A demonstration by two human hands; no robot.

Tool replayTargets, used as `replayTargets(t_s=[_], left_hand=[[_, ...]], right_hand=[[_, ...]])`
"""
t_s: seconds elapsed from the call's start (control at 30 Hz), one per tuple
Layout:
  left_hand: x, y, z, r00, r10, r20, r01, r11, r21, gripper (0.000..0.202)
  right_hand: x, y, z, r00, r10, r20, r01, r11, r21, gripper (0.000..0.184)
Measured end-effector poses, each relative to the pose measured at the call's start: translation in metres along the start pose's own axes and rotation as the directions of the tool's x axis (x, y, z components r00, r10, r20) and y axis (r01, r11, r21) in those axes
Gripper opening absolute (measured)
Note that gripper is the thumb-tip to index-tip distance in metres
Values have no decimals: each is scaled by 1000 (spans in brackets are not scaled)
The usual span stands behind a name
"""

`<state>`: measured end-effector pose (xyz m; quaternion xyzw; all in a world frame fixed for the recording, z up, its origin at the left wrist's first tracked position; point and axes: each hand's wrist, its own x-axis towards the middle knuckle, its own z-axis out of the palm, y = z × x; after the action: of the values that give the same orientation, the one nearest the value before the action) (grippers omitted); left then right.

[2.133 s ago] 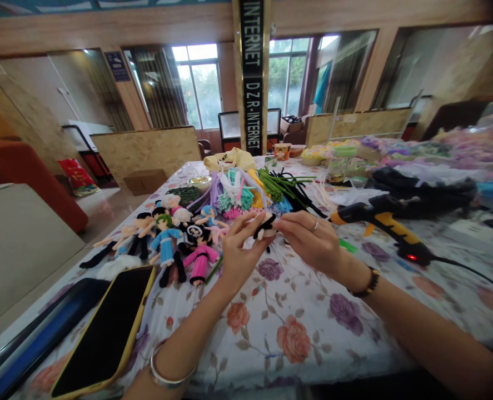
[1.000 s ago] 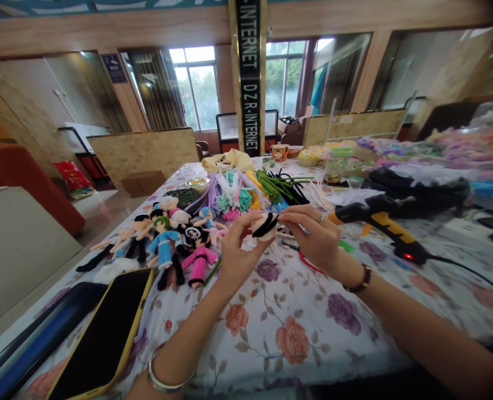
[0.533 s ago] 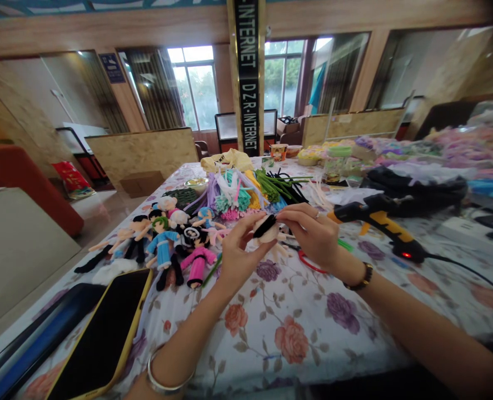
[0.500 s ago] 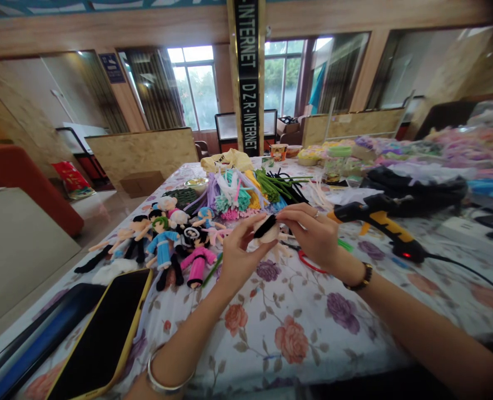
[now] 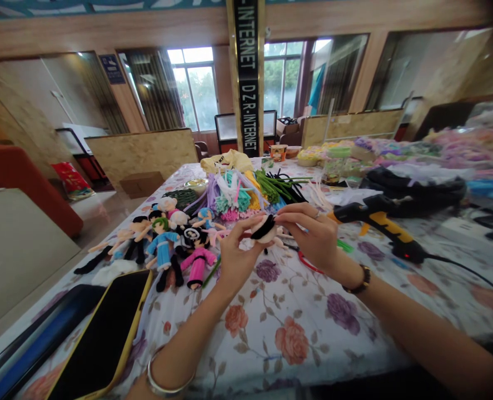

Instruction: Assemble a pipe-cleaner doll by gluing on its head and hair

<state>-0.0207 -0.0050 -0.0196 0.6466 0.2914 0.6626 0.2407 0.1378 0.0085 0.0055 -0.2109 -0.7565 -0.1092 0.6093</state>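
My left hand [image 5: 242, 250] is closed around a small pale, rounded piece [image 5: 268, 238], thumb below and fingers above. Across that piece runs a fuzzy black strip [image 5: 263, 228], which looks like pipe cleaner. The fingertips of my right hand [image 5: 315, 233] pinch the strip's upper right end. Behind both hands lie bundles of coloured pipe cleaners [image 5: 233, 191]. To the left sits a group of small fuzzy dolls [image 5: 163, 244] in blue, pink and black. Red-handled scissors [image 5: 310, 263] lie partly hidden behind my right hand.
A black and yellow glue gun [image 5: 379, 219] with a lit red light and trailing cord rests at right. A yellow-cased phone [image 5: 104, 333] lies front left beside a dark blue object [image 5: 41, 339]. Black bag material [image 5: 417, 191] and pastel heaps [image 5: 446, 147] occupy the far right.
The pale piece has turned and shifted slightly left and down in my left hand, so the black strip shows at a different angle. My right hand stays nearly in place.
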Motion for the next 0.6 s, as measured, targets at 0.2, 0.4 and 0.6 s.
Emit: replayTargets(t_s=[0.2, 0.4, 0.6], left_hand=[[-1, 2, 3, 998, 16, 66, -4, 982, -191, 36], [-4, 10, 0, 983, 125, 133, -93, 970, -224, 33], [-5, 8, 0, 962, 256, 97, -234, 952, -198, 30]], right_hand=[[1, -5, 1, 999, 8, -46, -8, 1000, 11, 14], [-3, -5, -1, 996, -63, -67, 63, 998, 1, 22], [-7, -6, -2, 992, -104, -76, 105, 994, 10, 29]])
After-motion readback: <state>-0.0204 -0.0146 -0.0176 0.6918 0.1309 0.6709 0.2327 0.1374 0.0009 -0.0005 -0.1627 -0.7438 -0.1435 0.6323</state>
